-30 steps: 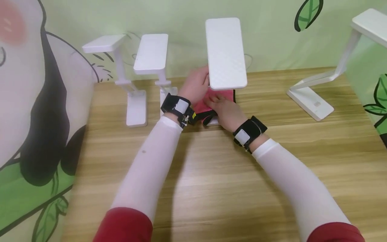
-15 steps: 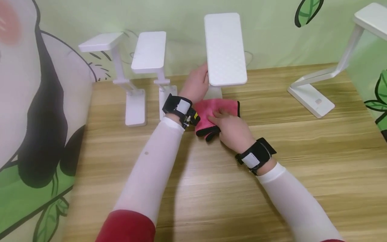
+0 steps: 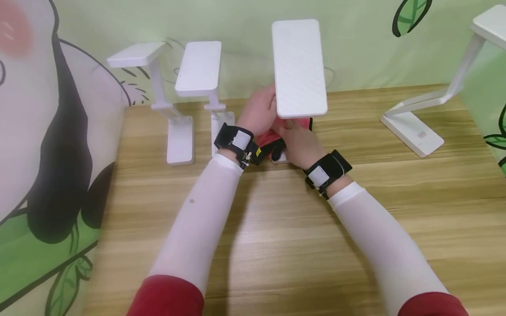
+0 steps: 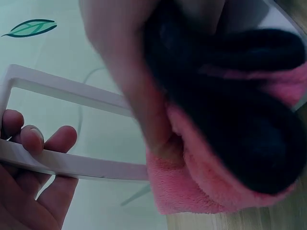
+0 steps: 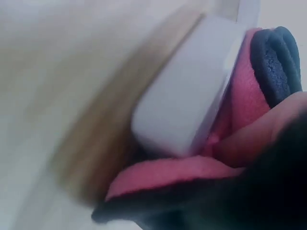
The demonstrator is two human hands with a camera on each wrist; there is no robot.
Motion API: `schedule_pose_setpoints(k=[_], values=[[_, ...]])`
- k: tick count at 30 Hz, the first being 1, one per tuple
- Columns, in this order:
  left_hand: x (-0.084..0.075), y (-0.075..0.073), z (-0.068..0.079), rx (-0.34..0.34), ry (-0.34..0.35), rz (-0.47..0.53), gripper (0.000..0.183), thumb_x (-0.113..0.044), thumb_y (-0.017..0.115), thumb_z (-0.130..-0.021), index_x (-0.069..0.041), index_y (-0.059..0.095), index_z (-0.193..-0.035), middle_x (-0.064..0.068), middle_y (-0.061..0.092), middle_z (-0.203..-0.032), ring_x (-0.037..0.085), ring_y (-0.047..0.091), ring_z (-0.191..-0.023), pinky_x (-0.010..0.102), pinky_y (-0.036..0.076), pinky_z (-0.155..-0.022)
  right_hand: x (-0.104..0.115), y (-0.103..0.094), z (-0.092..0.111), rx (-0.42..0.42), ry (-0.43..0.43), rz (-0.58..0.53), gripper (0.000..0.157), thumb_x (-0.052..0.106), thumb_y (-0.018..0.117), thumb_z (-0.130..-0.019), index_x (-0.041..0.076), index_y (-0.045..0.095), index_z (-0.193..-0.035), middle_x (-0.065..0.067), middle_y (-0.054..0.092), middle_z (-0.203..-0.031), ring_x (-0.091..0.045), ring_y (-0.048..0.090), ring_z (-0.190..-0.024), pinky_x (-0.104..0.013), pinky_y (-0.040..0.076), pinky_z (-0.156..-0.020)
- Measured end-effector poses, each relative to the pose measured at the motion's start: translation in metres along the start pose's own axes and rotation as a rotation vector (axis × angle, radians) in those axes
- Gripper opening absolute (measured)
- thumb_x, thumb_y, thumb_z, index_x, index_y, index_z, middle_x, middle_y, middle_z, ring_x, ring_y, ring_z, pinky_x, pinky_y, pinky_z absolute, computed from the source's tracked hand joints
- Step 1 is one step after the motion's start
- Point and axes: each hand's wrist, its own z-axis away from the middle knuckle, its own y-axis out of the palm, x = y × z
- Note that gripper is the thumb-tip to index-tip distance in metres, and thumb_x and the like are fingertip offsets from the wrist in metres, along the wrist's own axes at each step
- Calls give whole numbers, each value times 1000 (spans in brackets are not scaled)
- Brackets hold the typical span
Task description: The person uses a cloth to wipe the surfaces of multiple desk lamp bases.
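A white desk lamp (image 3: 300,68) stands near the back of the table, its flat head hiding part of both hands in the head view. My left hand (image 3: 257,112) grips the lamp's slim frame arm (image 4: 100,165), fingers curled round one bar, as the left wrist view shows. With my right hand (image 3: 301,144) I hold a pink cloth (image 4: 184,194) with black edging against the lower part of the lamp. In the right wrist view the cloth bunches along the side and end of the white base (image 5: 180,91), a finger pushed into its fold.
Two more white lamps stand to the left, one at the far left (image 3: 180,140) and one beside my left wrist (image 3: 199,66). Another lamp (image 3: 413,134) stands at the right. A painted wall (image 3: 356,52) borders the wooden table (image 3: 276,245) behind.
My right hand drew the cloth toward me off the base's front, then pushed it back up under the lamp head. The left hand keeps its grip on the lamp.
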Motion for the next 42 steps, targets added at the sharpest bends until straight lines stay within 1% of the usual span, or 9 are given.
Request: schedule_pose_setpoints(k=[3, 9, 15, 21, 26, 28, 33, 36, 42], values=[[-1, -1, 0, 10, -7, 18, 33, -21, 37, -109, -9, 57, -131, 5, 63, -122, 12, 54, -112, 26, 41, -101, -3, -2, -10, -4, 27, 7, 51, 1, 57, -88, 15, 54, -137, -19, 55, -127, -30, 53, -76, -41, 48, -53], [0, -5, 3, -14, -39, 13, 30, -20, 39, -108, -7, 59, -127, 6, 64, -120, 13, 54, -110, 26, 41, -100, 3, -13, -16, 10, -2, 22, 45, -3, 56, -82, 12, 63, -124, -17, 61, -103, -29, 55, -79, -42, 49, -63], [2, -7, 8, -28, -49, 29, 32, -20, 39, -108, -7, 58, -130, 6, 64, -122, 12, 54, -109, 27, 43, -97, 26, -22, 17, 101, -39, 9, 40, 6, 60, -93, 14, 63, -132, -23, 61, -122, -34, 59, -104, -48, 55, -79], [2, -9, 11, -44, -40, -10, 33, -21, 38, -109, -10, 58, -132, 4, 63, -128, 9, 52, -117, 25, 41, -101, 34, -20, 41, 59, -75, 38, 37, 10, 57, -98, 14, 62, -135, -27, 56, -130, -39, 56, -113, -54, 54, -84], [0, -6, 11, -30, -31, -7, 32, -21, 37, -109, -11, 59, -131, 3, 64, -127, 9, 52, -118, 25, 40, -102, 17, -13, 29, 44, -75, -22, 42, 5, 58, -95, 17, 61, -135, -24, 53, -135, -37, 53, -117, -54, 53, -86], [-1, -4, 11, -22, -31, 0, 32, -22, 37, -109, -11, 59, -130, 3, 63, -126, 9, 52, -117, 25, 40, -102, 7, -8, 18, 8, -71, -40, 46, 0, 58, -91, 17, 61, -134, -22, 54, -134, -35, 56, -109, -51, 55, -80], [-5, -2, 10, 1, -25, 0, 31, -22, 37, -108, -10, 59, -127, 4, 62, -126, 9, 51, -118, 25, 38, -103, -6, 0, -6, -80, 1, -39, 43, -5, 53, -87, 14, 60, -124, -18, 63, -102, -29, 56, -75, -48, 51, -63], [-8, -4, 10, 2, -22, 6, 31, -20, 37, -109, -9, 58, -128, 5, 61, -128, 9, 49, -120, 24, 37, -104, -4, -2, -11, -66, 44, -39, 38, -3, 51, -92, 14, 58, -125, -17, 63, -100, -29, 58, -78, -48, 52, -69], [-8, -4, 9, -8, -12, -16, 31, -19, 38, -108, -9, 58, -130, 5, 63, -125, 10, 51, -119, 25, 38, -103, 4, -6, -2, -38, 42, -46, 43, -4, 52, -92, 15, 60, -129, -16, 59, -125, -31, 57, -105, -49, 53, -80]])
